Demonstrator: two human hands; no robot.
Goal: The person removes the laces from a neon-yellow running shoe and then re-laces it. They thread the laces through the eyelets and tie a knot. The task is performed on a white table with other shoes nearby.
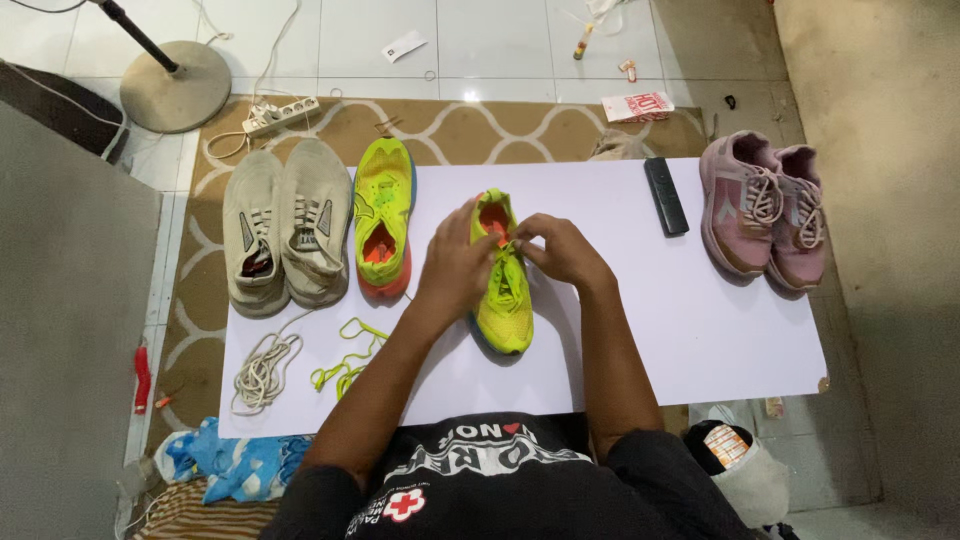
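Note:
A neon yellow-green sneaker (505, 300) with an orange lining lies on the white board (690, 340), toe towards me. My left hand (455, 265) and my right hand (562, 248) are both at its laces near the tongue, fingers pinching the lace ends. Its unlaced twin (382, 215) lies to the left. A loose yellow-green lace (345, 362) lies in front of the twin.
A pair of beige sneakers (283, 228) lies far left, with a coiled off-white lace (262, 372) before it. A pink pair (762, 208) sits at the right, a black remote (665, 196) beside it. A power strip (282, 116) and fan base (176, 85) are on the floor.

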